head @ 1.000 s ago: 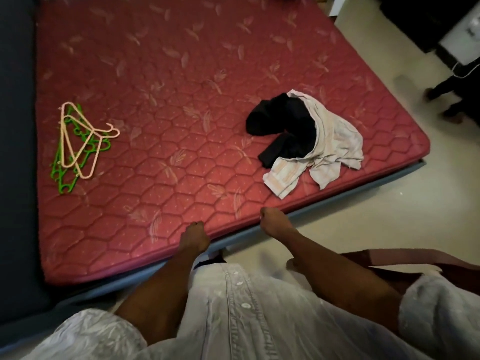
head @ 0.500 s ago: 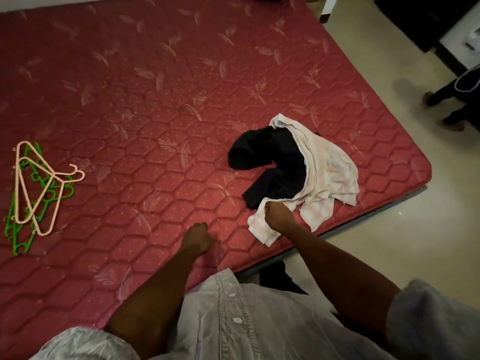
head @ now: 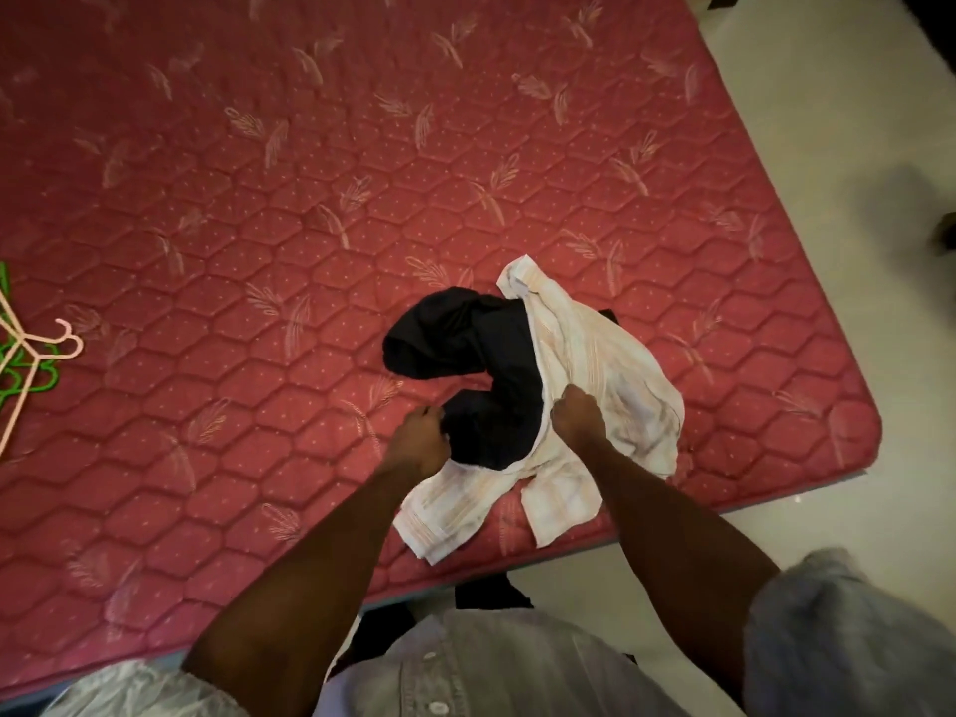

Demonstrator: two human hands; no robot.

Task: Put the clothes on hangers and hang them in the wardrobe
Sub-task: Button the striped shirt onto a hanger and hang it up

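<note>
A crumpled black garment lies on a pale striped shirt near the front right corner of the red quilted mattress. My left hand is curled at the black garment's near left edge and grips the cloth there. My right hand is a fist on the striped shirt, right beside the black garment, bunching the fabric. Pink and green plastic hangers lie at the far left edge of the view, partly cut off.
Pale tiled floor runs along the mattress's right side and front corner. A dark object sits at the right edge on the floor. My light shirt fills the bottom of the view.
I have leaned in over the mattress. Both hands moved forward from its front edge onto the clothes pile; the left hand reached the black garment, the right moved up onto the striped shirt.
</note>
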